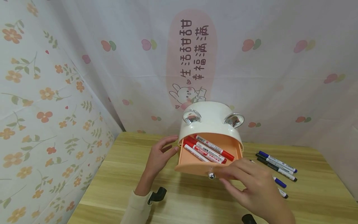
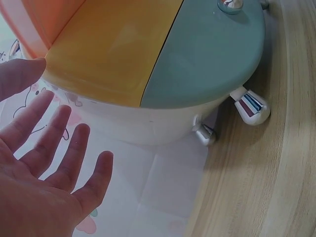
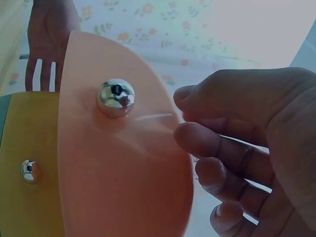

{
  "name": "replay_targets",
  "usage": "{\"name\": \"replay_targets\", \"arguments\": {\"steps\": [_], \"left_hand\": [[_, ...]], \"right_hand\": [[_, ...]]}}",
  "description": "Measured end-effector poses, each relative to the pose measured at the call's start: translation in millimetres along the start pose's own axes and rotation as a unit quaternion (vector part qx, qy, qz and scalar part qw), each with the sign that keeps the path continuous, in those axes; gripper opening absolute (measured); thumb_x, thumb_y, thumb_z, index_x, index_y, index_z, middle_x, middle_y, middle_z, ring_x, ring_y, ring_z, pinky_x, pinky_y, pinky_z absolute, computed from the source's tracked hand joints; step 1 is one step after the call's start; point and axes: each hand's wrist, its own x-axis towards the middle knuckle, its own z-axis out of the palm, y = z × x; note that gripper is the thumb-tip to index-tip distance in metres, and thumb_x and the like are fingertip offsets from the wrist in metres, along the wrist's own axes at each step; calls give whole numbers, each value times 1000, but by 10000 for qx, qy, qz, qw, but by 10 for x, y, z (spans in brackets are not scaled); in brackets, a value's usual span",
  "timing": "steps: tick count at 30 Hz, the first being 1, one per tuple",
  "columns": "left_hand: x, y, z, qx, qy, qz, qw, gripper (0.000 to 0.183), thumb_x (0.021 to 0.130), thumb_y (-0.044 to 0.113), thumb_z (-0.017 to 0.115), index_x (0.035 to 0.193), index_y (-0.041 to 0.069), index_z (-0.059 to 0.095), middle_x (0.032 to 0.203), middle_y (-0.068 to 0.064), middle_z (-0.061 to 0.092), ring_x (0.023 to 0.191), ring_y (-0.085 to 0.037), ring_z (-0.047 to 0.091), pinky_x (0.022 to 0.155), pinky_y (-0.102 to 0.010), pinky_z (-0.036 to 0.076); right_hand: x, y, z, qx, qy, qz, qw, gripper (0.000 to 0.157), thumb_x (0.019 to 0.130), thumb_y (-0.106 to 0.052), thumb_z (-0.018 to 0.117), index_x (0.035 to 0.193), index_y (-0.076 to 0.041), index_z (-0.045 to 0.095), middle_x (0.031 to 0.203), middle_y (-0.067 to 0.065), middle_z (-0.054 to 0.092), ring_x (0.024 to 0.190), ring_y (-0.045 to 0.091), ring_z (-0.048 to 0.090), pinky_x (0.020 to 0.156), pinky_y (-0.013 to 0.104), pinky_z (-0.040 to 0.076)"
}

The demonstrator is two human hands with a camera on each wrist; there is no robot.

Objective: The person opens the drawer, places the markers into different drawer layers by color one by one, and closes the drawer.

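Note:
A white rounded desktop cabinet (image 1: pixel 212 115) with two shiny silver ears stands against the curtain. Its peach top drawer (image 1: pixel 190 169) is pulled out, and several red-capped whiteboard markers (image 1: pixel 208 153) lie inside, mostly to the left. My left hand (image 1: pixel 162 154), fingers spread, is beside the cabinet's left side. My right hand (image 1: pixel 254 183) is at the right part of the drawer front, fingers loosely bent with nothing between them. In the right wrist view its thumb and forefinger tips are right at the front's upper edge, a little away from the silver knob (image 3: pixel 116 98).
Below the peach drawer are a closed yellow drawer (image 2: pixel 113 49) and a green drawer (image 2: pixel 212 54). Right of the cabinet, blue and black markers (image 1: pixel 279 165) lie on the wooden table (image 1: pixel 117 174), some partly behind my right hand. A printed curtain (image 1: pixel 134 77) hangs behind.

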Motion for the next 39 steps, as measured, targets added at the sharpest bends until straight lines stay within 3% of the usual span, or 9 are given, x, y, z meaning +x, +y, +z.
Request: {"name": "replay_targets", "arguments": {"steps": [13, 17, 26, 32, 39], "left_hand": [[8, 6, 4, 34, 50, 28, 10000, 35, 92, 11, 70, 125, 1, 64, 132, -11, 59, 124, -31, 54, 101, -56, 43], [10, 10, 6, -13, 52, 82, 10000, 33, 92, 9, 69, 124, 1, 65, 132, -12, 60, 123, -31, 55, 101, -57, 43], [9, 9, 7, -37, 52, 80, 9999, 33, 91, 7, 69, 124, 2, 65, 132, -11, 60, 123, -30, 55, 101, -56, 43], [9, -8, 8, -63, 54, 73, 9999, 34, 92, 9, 69, 124, 2, 65, 131, -12, 60, 123, -31, 55, 102, -56, 43], [13, -42, 7, -171, 25, 167, 9997, 33, 91, 8, 69, 124, 2, 65, 130, -14, 60, 123, -34, 54, 102, -58, 42]], "right_hand": [[-47, -6, 62, -648, -623, 234, 9957, 32, 97, -48, 55, 100, -24, 75, 96, -15, 67, 72, 2, 56, 56, 10, 44], [-43, -4, 83, -754, -627, 75, 9952, 33, 98, -46, 54, 98, -22, 76, 95, -14, 68, 76, 4, 60, 58, 16, 49], [-48, -23, 96, -1054, -836, 226, 9906, 36, 97, -50, 53, 97, -24, 77, 94, -14, 68, 77, 6, 60, 61, 27, 55], [-45, -18, 118, -1182, -765, 96, 9900, 37, 98, -49, 51, 96, -22, 77, 92, -13, 70, 77, 8, 61, 62, 32, 57], [-54, -14, 127, -1381, -983, 97, 9855, 44, 100, -52, 45, 97, -23, 77, 93, -12, 71, 80, 9, 60, 69, 35, 58]]}}
